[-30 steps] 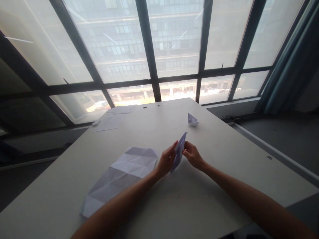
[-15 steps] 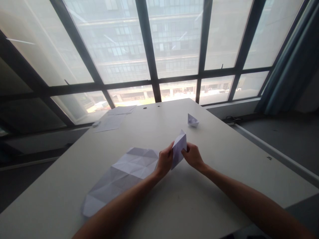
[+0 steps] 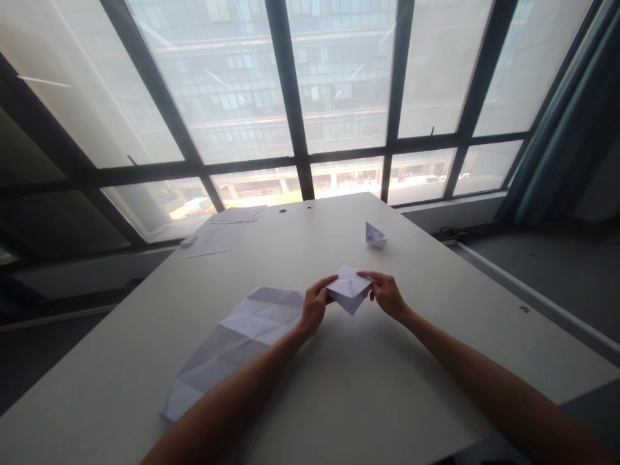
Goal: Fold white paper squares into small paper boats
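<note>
A piece of folded white paper, shaped like a diamond with a crease across it, is held above the table between both hands. My left hand pinches its left corner. At the opposite corner my right hand is closed on it, thumb and fingers on either side. To the left, partly behind my left forearm, lies a large creased sheet of paper. Beyond my hands a small folded paper boat sits on the table.
The white table reaches toward tall windows with dark frames. Flat white sheets lie at its far left, beside a small pale object. A blue curtain hangs at the right.
The folded paper has turned from an upright, edge-on pose to a flatter diamond facing me. My hands have moved apart to its two side corners.
</note>
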`<state>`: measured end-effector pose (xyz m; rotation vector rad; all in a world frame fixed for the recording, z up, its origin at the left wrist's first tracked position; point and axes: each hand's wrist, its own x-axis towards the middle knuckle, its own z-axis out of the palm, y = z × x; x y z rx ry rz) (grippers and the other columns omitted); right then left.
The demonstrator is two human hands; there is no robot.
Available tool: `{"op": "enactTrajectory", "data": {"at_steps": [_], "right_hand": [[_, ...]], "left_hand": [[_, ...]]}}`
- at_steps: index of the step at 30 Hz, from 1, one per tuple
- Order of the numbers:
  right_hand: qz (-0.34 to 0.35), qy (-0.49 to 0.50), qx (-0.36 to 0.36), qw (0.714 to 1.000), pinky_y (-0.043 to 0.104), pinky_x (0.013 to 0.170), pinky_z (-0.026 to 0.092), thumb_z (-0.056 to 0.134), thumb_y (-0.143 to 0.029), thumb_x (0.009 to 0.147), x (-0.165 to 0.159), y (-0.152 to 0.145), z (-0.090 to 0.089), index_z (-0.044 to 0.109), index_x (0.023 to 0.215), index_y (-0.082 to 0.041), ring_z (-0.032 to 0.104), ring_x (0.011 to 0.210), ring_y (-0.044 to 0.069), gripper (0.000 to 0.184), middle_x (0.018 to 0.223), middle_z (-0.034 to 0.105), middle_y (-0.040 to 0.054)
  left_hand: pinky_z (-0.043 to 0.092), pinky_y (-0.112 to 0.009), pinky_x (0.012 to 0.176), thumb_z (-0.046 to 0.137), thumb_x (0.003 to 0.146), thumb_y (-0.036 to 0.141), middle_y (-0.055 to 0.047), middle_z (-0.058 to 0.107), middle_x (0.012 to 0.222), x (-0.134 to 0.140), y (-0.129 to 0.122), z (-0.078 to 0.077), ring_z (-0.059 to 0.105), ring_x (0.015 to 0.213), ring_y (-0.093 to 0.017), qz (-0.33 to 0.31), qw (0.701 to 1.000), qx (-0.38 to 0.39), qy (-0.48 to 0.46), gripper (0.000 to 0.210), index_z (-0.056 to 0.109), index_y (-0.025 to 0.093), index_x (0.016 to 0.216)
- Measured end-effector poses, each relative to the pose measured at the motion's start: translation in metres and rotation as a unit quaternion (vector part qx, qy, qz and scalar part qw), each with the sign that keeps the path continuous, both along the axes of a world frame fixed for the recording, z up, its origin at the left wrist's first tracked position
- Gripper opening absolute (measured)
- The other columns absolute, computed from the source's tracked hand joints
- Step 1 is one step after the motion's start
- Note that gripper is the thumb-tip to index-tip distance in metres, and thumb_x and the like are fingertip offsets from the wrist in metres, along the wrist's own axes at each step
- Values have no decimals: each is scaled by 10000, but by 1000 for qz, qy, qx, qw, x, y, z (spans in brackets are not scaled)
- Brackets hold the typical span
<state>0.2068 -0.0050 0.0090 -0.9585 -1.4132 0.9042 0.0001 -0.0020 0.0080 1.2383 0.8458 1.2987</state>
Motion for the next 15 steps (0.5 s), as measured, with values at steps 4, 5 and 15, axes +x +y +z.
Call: {"op": "enactTrajectory", "data": {"at_steps": [4, 5, 15], "right_hand": [[41, 54, -18, 998, 285, 542, 490, 473, -209, 742, 3, 2, -3, 740, 1042, -151, 558, 644, 141, 406, 945, 686, 78], [55, 68, -23, 996, 293, 570, 499, 474, -218, 753, 3, 2, -3, 741, 1042, -148, 570, 681, 151, 400, 961, 681, 84], [15, 39, -52, 998, 285, 523, 490, 707, -384, 734, -4, -1, -3, 725, 1026, -133, 557, 585, 132, 386, 837, 699, 63]], "left_hand": [[550, -389, 789, 547, 808, 309, -92, 683, 856, -4, 3, -2, 631, 790, -186, -38, 998, -16, -57, 416, 683, 76, 1125], [552, -378, 772, 559, 819, 341, -90, 677, 845, -4, 3, -2, 627, 777, -182, -35, 998, -21, -53, 415, 686, 75, 1112], [552, -283, 653, 748, 732, 389, -41, 668, 862, 0, 0, 2, 587, 664, -117, 12, 999, 0, 44, 403, 687, 124, 1030]]}}
